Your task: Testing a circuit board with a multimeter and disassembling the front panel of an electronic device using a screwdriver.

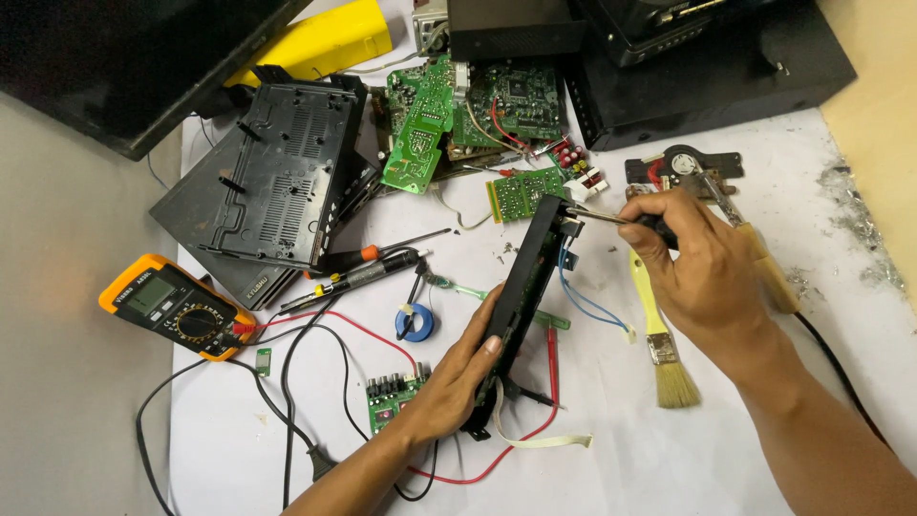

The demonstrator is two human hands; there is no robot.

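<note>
Head view: two hands are working; left hand (457, 377) is gripping one long black plastic panel (523, 287), right hand (702, 268), at three o'clock, is pinching one thin metal-shafted screwdriver (604, 216).

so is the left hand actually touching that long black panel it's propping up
Touching. The head view shows the left hand wrapped around the long black panel, fingers pressed flat against its near face with no gap showing.
</note>
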